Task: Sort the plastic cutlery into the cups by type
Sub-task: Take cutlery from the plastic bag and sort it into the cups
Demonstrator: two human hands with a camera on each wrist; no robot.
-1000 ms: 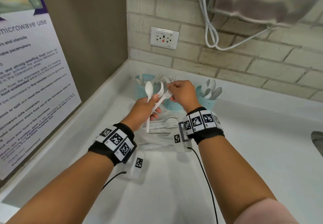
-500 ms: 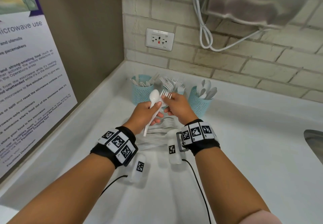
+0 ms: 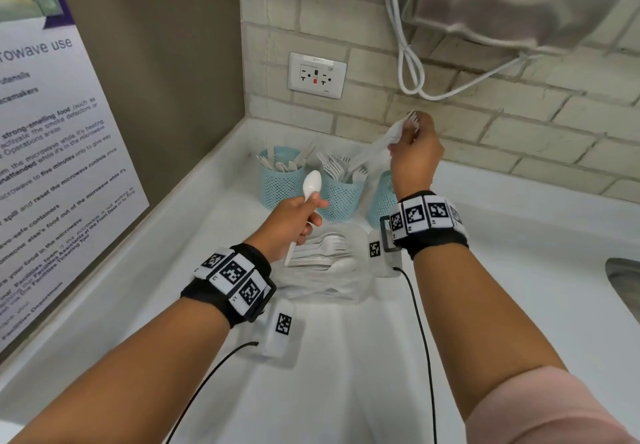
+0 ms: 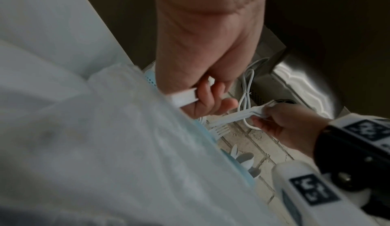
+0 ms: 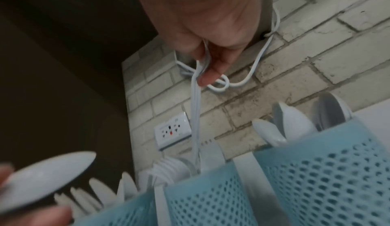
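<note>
My right hand (image 3: 408, 135) pinches a small bundle of white forks (image 3: 381, 146) by the heads, tines up. The handles slant down to the mouth of the middle blue mesh cup (image 3: 341, 201), which holds forks. In the right wrist view the fork handles (image 5: 196, 112) drop towards that middle cup (image 5: 209, 201). My left hand (image 3: 308, 208) grips a white spoon (image 3: 311, 182) by its handle, bowl up, in front of the cups. The left cup (image 3: 280, 184) holds knives. The right cup (image 3: 382, 198), half hidden by my wrist, is the spoon cup (image 5: 327, 179).
Loose forks and spoons (image 3: 322, 253) lie on a clear plastic bag (image 3: 329, 288) on the white counter (image 3: 346, 374). A brick wall with a socket (image 3: 317, 75) and a hanging white cable (image 3: 412, 73) stands behind. A sink edge (image 3: 623, 281) is at the right.
My right hand has pulled the forks out of my left hand's bundle and lifted them up and right, above the middle cup. The left hand now holds only the spoon.
</note>
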